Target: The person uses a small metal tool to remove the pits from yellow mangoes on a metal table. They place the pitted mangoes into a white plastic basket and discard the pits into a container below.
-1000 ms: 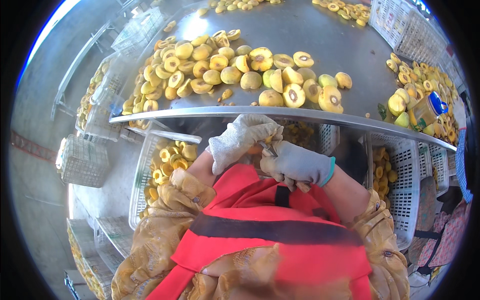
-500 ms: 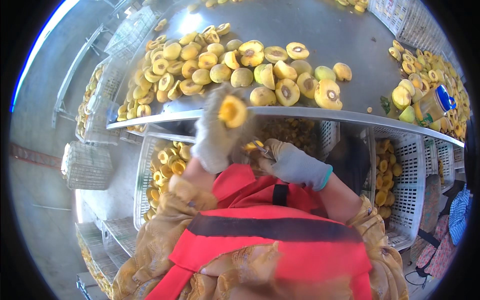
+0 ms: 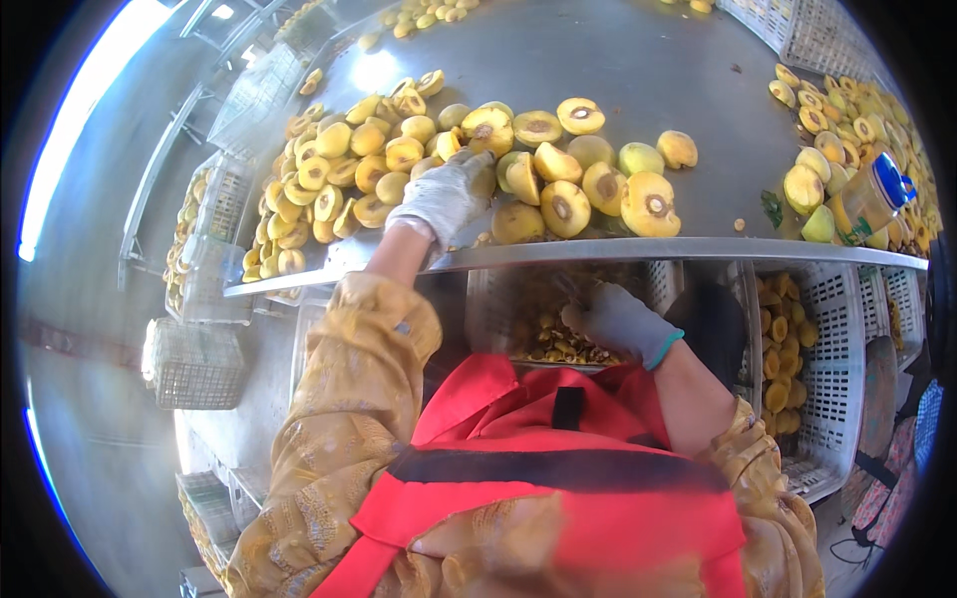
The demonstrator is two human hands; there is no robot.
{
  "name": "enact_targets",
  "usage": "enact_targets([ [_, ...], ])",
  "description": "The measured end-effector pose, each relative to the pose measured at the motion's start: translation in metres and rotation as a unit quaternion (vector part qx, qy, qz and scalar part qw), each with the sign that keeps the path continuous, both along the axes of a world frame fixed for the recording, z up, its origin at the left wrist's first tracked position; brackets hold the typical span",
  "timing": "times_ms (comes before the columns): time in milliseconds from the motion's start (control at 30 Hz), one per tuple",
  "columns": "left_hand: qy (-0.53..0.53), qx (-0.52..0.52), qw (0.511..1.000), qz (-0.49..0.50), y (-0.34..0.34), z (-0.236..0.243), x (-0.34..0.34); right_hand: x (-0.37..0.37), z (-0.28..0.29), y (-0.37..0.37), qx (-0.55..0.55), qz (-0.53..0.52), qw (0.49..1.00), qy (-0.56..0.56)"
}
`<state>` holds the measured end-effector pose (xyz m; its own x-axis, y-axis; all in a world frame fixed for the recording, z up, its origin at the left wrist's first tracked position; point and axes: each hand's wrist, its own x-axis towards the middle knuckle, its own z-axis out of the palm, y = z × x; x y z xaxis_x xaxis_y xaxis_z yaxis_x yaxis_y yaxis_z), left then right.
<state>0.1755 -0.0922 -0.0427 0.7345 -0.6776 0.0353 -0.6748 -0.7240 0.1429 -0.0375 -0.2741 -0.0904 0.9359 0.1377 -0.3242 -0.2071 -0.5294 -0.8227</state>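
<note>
My left hand, in a pale work glove, reaches over the near edge of the metal table. Its fingers curl against a peach half at the front of a heap of cut yellow peaches. Some halves there show their brown pits. My right hand, in a grey glove with a teal cuff, hangs below the table edge in front of me. Its fingers are closed around a thin dark tool, too blurred to identify. Beneath it, a crate holds pits and scraps.
The metal table has a raised front rim. At right stand more peaches and a jar with a blue lid. A white crate with pitted halves is below right. Another crate stands on the left floor.
My left hand has gone from above the lap, where it held a pitted peach half, up to the heap; that half has left it. My right hand has shifted slightly right.
</note>
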Motion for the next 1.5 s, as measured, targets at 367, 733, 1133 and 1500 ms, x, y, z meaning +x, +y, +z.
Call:
enact_targets([
  [367,0.350,-0.434,0.805,0.204,0.039,0.019,-0.043,-0.012,0.014,0.020,0.300,-0.124,0.944,0.061],
  [733,0.532,-0.713,0.457,-0.007,0.043,0.023,-0.163,-0.033,0.103,0.072,0.248,-0.119,0.961,-0.021],
  [1133,0.366,-0.686,0.629,0.018,0.035,0.009,-0.180,-0.039,0.100,0.087,0.257,-0.089,0.960,0.065],
  [1500,0.429,-0.534,0.711,0.160,0.031,0.030,-0.171,-0.033,0.061,0.087,0.124,-0.067,0.990,0.026],
])
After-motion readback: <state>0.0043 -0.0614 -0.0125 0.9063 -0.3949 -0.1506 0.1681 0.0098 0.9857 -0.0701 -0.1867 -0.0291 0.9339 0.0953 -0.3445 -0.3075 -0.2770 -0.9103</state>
